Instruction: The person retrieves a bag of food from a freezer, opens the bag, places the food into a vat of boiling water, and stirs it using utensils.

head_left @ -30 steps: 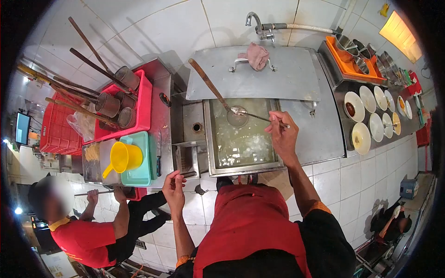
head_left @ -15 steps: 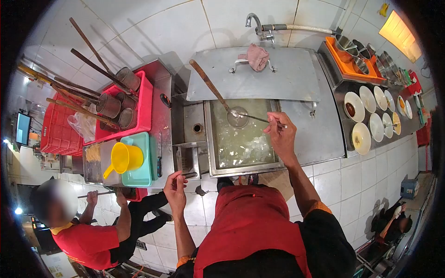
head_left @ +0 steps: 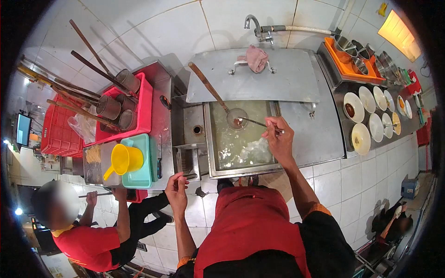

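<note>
My right hand's point(head_left: 279, 137) fingers grip the spoon point(head_left: 252, 121), its far end at the strainer point(head_left: 233, 118) in the tank point(head_left: 245, 171), mid-frame; stirring seems in hand, calling for a steady wrist. My left hand's point(head_left: 177, 191) fingers curl; holding anything, I cannot tell.

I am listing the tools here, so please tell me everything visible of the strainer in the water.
The strainer has a long brown handle, seemingly wooden, and a round grey basket, apparently metal mesh. The basket sits in the vat of cloudy water; the handle slants toward the far left, crossing the lid in view. A thin tool in the right hand reaches to the basket; contact with tool or lid is unclear.
</note>
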Available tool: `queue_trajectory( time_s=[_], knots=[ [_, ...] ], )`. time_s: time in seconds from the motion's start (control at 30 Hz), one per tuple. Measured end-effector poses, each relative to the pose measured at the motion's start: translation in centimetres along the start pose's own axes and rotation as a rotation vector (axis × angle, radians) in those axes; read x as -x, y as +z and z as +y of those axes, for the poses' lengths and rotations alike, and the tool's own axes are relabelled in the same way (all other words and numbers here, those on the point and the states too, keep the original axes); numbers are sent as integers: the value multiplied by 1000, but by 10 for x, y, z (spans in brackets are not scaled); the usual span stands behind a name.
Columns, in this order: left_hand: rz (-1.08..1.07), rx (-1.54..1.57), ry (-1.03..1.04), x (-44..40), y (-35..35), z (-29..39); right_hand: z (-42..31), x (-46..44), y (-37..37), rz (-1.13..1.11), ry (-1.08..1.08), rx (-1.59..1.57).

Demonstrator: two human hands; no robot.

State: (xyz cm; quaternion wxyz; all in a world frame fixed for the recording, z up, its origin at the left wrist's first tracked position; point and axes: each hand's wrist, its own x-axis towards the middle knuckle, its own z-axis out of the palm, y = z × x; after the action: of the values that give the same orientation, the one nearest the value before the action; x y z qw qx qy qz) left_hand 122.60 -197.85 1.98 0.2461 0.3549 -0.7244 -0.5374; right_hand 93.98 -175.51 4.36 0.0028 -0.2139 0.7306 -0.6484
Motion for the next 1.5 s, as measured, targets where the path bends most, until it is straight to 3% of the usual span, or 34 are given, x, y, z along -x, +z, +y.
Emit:
queue_trajectory(
  time_s=[0.93, 1.33, 1.37, 1.4, 1.47, 1.5],
  knots=[
    [-26, 14, -29, 2, 11, 0, 0, 16, 1, -27, 76, -89],
    [-26, 29, -16, 6, 17, -13, 8, 33, 1, -54, 7, 48],
    [-29, 10, -8, 7, 17, -19, 20, 36, -1, -51, -112, 86],
    [-26, 8, 9, 10, 19, -21, 20, 39, -1, -79, 19, 40],
    [-41, 16, -29, 10, 25, -30, 17, 40, -1, -100, -56, 38],
    [-48, -41, 49, 10, 26, -21, 17, 40, 1, -84, -36, 27]
  ],
)
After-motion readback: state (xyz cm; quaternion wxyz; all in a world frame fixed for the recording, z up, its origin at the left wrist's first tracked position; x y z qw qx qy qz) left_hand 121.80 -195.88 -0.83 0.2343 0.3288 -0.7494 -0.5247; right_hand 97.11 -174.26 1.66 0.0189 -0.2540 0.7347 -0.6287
